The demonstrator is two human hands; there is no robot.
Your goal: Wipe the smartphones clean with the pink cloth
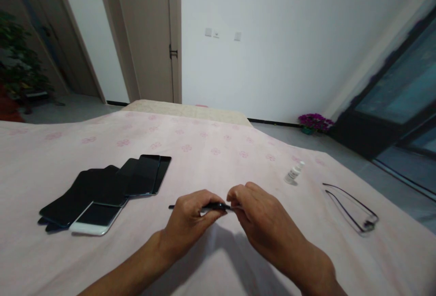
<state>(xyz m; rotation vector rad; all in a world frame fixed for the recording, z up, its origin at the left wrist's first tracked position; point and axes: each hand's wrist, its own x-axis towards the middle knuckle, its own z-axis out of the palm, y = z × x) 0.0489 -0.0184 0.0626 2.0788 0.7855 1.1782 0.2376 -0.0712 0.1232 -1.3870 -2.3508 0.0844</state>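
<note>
My left hand is closed around a thin dark smartphone, held nearly edge-on above the cloth, with its far end sticking out left of my fingers. At the phone's right end my right hand is closed in a pinch. A thin greyish edge shows between its fingertips; what it is, I cannot make out. To the left, several phones lie overlapping in a spread pile, most of them black. One phone with a white frame lies at the pile's near side.
A pink flowered cloth covers the table. A small white bottle stands to the right. Dark-framed glasses lie farther right, arms unfolded. Beyond the table are a door, a white wall and purple flowers.
</note>
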